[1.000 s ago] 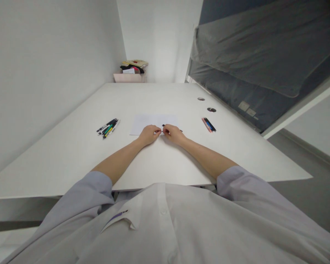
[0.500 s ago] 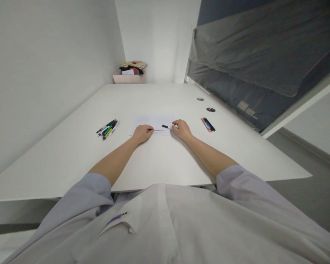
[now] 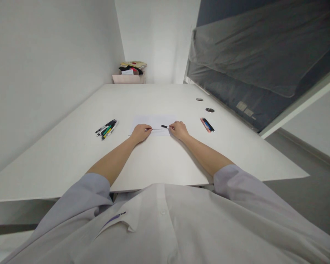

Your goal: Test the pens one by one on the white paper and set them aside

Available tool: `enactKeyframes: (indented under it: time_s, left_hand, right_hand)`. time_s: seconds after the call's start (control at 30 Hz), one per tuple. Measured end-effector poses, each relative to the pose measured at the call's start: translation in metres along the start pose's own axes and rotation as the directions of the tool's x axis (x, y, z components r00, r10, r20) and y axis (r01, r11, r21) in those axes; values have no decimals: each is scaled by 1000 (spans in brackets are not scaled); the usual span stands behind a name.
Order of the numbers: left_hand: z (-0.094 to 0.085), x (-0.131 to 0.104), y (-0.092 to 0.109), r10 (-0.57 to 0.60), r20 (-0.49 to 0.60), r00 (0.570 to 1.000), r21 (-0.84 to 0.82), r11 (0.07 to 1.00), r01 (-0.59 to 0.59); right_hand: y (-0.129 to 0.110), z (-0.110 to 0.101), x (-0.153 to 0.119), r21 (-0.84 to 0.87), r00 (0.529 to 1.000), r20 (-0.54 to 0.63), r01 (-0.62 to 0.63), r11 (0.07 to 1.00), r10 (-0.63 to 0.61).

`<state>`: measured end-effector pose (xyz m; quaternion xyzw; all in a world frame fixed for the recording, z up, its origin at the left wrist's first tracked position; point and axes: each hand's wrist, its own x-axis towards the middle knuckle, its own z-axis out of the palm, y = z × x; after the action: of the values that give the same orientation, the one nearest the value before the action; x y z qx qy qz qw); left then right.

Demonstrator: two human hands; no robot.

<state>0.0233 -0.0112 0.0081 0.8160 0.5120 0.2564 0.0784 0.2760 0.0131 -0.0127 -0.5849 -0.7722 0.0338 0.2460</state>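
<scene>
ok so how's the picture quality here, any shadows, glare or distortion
Head view: soft light, with a paler patch on the far wall; head view: a faint shadow along the right forearm on the white table; head view: wide-angle stretching towards the edges; head view: fine detail on the thin dark rod in the left hand too small to make out.

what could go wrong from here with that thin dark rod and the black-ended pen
The thin dark rod pinched in the left hand could slip or bend, since much of it sticks out past the fingers. The black-ended pen at the right hand might roll if nudged. If the rod is inky, which is too small to tell, it could mark the white paper.
</scene>
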Motion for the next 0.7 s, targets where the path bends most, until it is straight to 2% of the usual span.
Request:
enactKeyframes:
  time_s: [0.1,0.3,0.5,0.7]
  left_hand:
    - [0,0,0,-7,5,1000,7,1000,7]
    - [-3,0,-5,-21,-21,1000,-4,1000,21]
    - [-4,0,-15,-37,-59,998,-20,999,36]
    - [-3,1,-14,-29,-53,998,-27,999,28]
  right_hand:
    - [-1,1,0,3,1000,8,-9,1000,9]
    - [6,-1,0,3,998,-60,6,1000,-5]
    - [19,-7,-1,-5,999,-27,24,1000,-24]
    - [17,-10,-1,-7,997,-12,78,997,-79]
